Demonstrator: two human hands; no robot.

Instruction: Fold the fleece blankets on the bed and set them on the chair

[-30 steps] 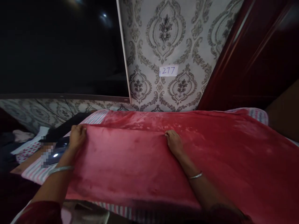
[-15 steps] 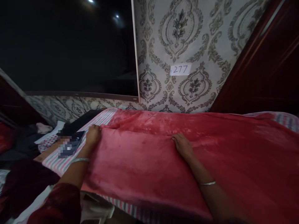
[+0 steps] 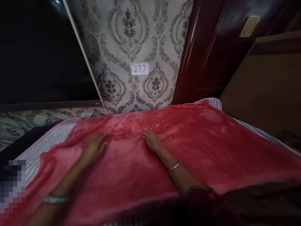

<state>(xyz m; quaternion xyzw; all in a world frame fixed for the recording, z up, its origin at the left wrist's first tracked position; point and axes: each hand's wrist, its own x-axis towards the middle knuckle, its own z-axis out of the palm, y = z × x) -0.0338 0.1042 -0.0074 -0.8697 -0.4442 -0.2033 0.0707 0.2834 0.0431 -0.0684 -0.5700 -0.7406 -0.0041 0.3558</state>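
Note:
A red plush blanket (image 3: 202, 147) covers a striped cloth, with a folded edge running across its middle. At that edge, my right hand (image 3: 151, 141) has its fingers closed on the plush. My left hand (image 3: 94, 147) is over the fold to the left, slightly blurred, its thumb apart from the fingers, with no cloth visibly gripped. The folded layer lies beneath both forearms. White, pink and grey stripes of the cloth (image 3: 50, 138) show at the left end and far right corner.
A large dark television (image 3: 42, 56) hangs on the patterned wall, beside a paper label (image 3: 139, 68) reading 277. A dark red wooden door frame (image 3: 188, 62) and a brown board-like panel (image 3: 265, 88) stand to the right. Something black (image 3: 23, 138) lies at the left.
The view has swung to the right. My left hand has left the fold's left corner and moved closer to my right hand, which stays on the folded edge.

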